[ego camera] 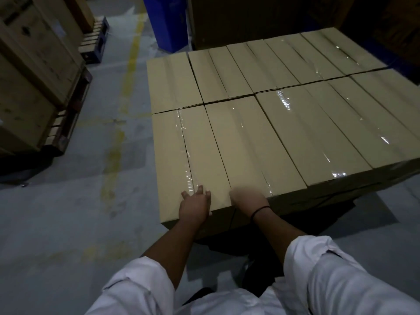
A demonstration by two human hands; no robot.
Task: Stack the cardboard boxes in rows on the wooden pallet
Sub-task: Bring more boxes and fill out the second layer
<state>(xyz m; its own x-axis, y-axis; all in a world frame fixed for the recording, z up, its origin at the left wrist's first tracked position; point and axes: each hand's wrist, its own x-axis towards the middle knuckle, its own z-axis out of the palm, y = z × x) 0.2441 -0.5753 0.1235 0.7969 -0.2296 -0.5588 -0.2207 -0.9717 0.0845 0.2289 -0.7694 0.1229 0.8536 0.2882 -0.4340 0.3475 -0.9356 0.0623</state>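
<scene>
A: Where are the boxes?
B: Right before you. The boxes lie in two rows, side by side, tops taped. Your left hand lies flat with fingers spread on the end box, at its near edge, gripping nothing. Your right hand is blurred at the next box's edge; I cannot tell its grip.
A: What stands around?
B: Crates stand to your left, beyond a yellow line on the floor. A blue post stands just behind the far row.

Concrete floor, cardboard boxes in rows
</scene>
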